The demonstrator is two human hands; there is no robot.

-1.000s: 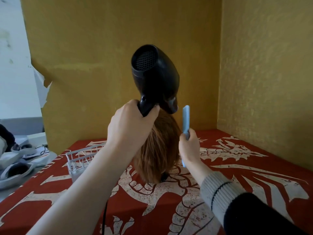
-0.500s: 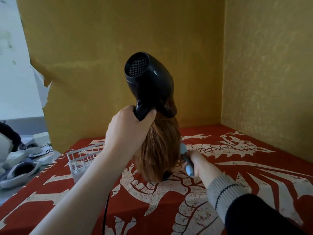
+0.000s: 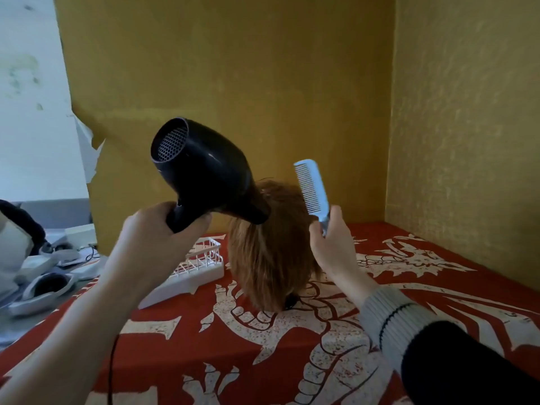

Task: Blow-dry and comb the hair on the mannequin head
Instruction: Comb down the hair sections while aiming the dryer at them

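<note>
Your left hand (image 3: 159,235) curls round the handle of the black hair dryer (image 3: 204,173), its nozzle touching the top of the mannequin head's hair (image 3: 270,252). Your right hand (image 3: 331,244) pinches the blue comb (image 3: 312,190), held up just right of the hair. The head stands mid-table on the red cloth (image 3: 292,361); a white basket (image 3: 190,273) sits left of it.

Black dryer (image 3: 204,176), blue comb (image 3: 312,188), auburn hair (image 3: 268,258).
</note>
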